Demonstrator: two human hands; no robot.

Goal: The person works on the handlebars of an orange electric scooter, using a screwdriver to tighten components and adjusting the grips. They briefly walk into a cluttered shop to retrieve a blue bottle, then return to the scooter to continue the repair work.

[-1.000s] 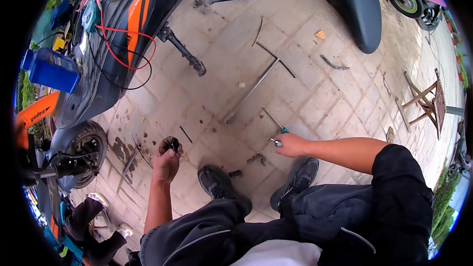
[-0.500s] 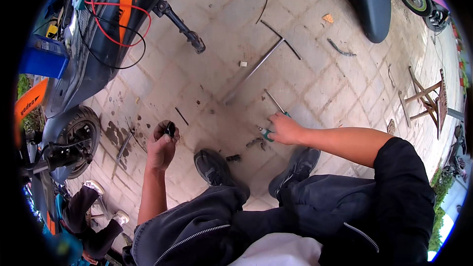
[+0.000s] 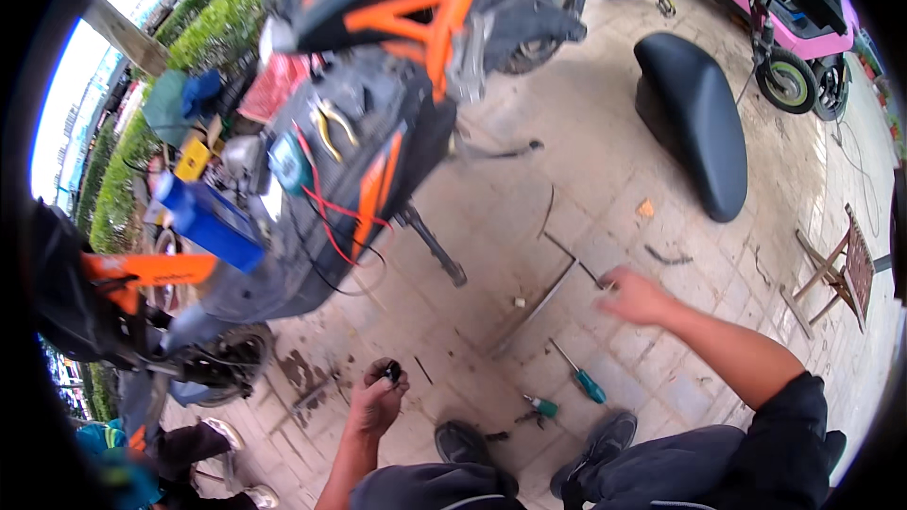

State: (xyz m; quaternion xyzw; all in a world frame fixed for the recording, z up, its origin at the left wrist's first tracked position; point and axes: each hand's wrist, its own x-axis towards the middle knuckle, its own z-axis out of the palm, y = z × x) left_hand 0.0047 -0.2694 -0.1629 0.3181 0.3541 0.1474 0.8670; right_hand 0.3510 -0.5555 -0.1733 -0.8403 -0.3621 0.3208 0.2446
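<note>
My left hand (image 3: 376, 404), raised over the paving at the lower middle, pinches a small black part (image 3: 393, 372); its exact kind I cannot make out. Farther out to the right, my right hand (image 3: 639, 298) is at the end of the crossbar of a T-handle wrench (image 3: 540, 304) on the ground. Motion blurs its fingers, so a grip or contact does not show. Two green-handled screwdrivers lie closer to my feet: a long one (image 3: 590, 385) and a stubby one (image 3: 541, 405).
An orange and dark grey electric scooter (image 3: 312, 217) fills the left, with a multimeter (image 3: 289, 164), pliers (image 3: 333, 128) and a blue jug (image 3: 210, 223) on it. A black seat (image 3: 694, 123) lies at the upper right. A folding stool (image 3: 855, 269) stands right. Another person's legs (image 3: 194, 453) show lower left.
My right hand has left the green-handled screwdrivers and moved outward to the T-handle wrench. My left hand still holds the black part. The view has tilted up, showing more of the scooter.
</note>
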